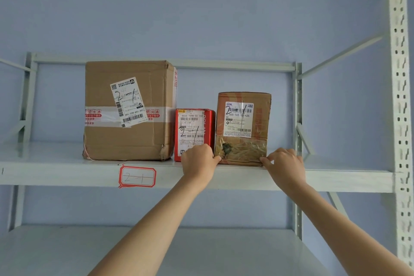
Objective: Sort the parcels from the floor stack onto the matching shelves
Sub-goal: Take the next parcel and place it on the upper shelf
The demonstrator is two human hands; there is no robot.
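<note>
- Blue wall behind a pale metal shelf (336,178) tagged 2-1 (137,176).
- Near its front edge, left to right: big carton (127,139), red box (209,125), taped parcel (243,127).
- Left hand (198,161) and right hand (284,163) pinch the parcel's bottom corners.

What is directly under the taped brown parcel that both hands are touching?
The taped brown parcel stands on the white shelf board, by its front edge. Left hand and right hand touch its bottom corners. Its underside is hidden.

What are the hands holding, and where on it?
Both hands hold the taped brown parcel on the shelf. The left hand pinches its bottom left corner; the right hand pinches its bottom right corner.
</note>
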